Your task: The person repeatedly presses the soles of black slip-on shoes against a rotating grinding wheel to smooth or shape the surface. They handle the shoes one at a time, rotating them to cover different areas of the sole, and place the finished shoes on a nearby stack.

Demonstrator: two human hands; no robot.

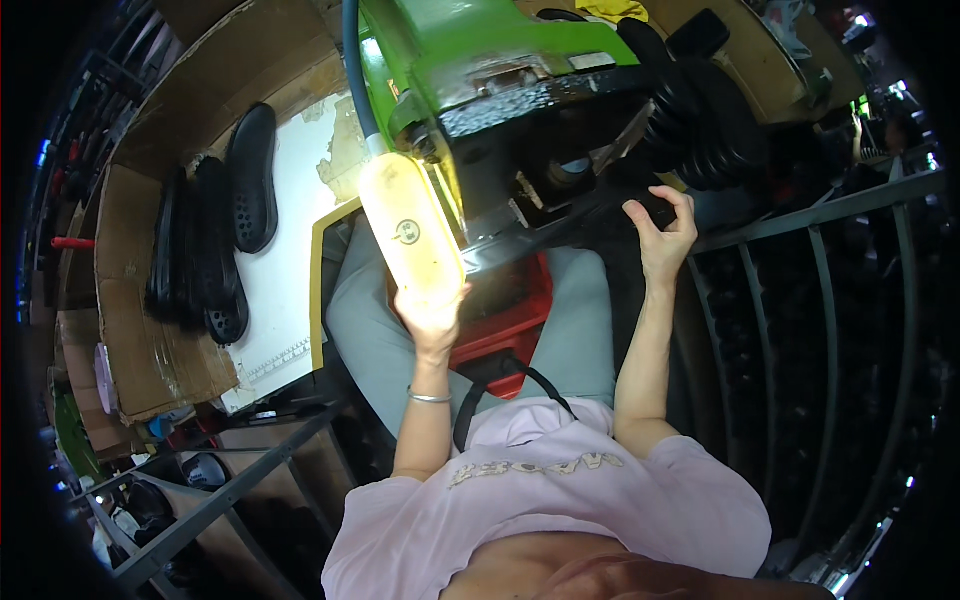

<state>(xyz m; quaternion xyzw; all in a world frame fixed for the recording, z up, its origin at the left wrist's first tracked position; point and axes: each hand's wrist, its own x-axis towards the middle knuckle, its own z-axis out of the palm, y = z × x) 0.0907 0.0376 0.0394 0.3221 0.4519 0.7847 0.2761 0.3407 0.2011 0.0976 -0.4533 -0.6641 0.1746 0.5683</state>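
Observation:
A long, rounded, brightly glowing yellow lamp-like head [415,225] with a small dark mark hangs from a blue-grey tube [352,75]. My left hand [432,318] is at its lower end, with the fingers mostly hidden behind it and washed out by the glare. Whether that hand grips anything does not show. To the right, my right hand [665,232] is raised beside the dark lower part of the green machine [490,45]. Its thumb and forefinger curve apart, with only darkness visible between them.
At the left, a cardboard box [150,290] and a white board [285,230] flank several black shoe soles [252,175]. Black ribbed pieces [690,125] lie at the machine's right. A metal rack [820,218] runs along the right. Between my legs sits something red [505,325].

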